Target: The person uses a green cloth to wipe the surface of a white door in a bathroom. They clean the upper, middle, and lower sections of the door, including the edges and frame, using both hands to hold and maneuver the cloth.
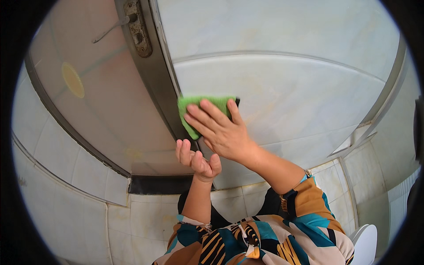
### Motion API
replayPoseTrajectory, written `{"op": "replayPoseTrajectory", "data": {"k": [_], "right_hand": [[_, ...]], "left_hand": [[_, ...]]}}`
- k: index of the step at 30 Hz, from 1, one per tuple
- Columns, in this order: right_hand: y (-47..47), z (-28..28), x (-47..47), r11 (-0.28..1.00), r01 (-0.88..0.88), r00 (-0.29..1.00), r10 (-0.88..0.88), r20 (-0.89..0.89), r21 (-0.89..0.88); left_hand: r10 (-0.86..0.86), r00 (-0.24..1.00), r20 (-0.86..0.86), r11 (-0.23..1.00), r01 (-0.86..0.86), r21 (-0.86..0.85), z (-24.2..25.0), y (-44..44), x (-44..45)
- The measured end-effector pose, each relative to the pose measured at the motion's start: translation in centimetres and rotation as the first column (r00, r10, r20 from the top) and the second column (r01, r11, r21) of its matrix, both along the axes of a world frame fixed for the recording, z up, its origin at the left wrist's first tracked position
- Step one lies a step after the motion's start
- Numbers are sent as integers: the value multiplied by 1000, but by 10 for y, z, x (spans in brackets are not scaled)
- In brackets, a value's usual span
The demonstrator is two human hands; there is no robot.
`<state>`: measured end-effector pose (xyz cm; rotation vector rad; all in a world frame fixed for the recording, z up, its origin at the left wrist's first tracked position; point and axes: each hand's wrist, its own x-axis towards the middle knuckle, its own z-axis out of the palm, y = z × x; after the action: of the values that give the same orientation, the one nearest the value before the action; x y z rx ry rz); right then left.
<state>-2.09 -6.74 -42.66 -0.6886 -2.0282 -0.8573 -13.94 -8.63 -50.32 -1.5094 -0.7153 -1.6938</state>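
My right hand (223, 132) lies with its fingers spread over a green cloth (207, 101) with a dark edge, holding it against the pale marbled wall tiles (281, 89). The cloth's left side reaches the metal door frame (165, 96). Just below, to the left of my right wrist, my left hand (200, 162) is raised with its palm up. Its fingers are loosely bent and apart, and nothing is in them.
To the left is a door with a frosted panel (99, 99), a lever handle (111, 29) and a rusty lock plate (138, 31). A dark threshold (162, 184) runs along its foot. Floor tiles (147, 212) lie beneath me. A white rounded lid (366, 241) stands at lower right.
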Motion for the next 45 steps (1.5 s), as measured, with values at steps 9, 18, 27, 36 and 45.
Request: {"op": "replayPoseTrajectory", "data": {"k": [9,18,27,36,45], "right_hand": [[11,-86,109,966,245,934,-258,-248,-85],[13,-99,62,990,89,890,-126,-438,-105],[29,-133,161,967,239,782,-244,-574,-85],[26,-113,101,981,180,818,-189,-543,-70],[39,-91,198,963,231,564,-246,-788,-136]], "left_hand": [[-59,992,-109,982,39,-183,18,13,8],[68,966,-248,991,-95,-97,9,34,29],[198,928,-315,975,-221,-39,11,40,32],[81,975,-205,971,-124,-203,11,29,66],[210,890,-404,958,-269,-94,1,44,121]]}}
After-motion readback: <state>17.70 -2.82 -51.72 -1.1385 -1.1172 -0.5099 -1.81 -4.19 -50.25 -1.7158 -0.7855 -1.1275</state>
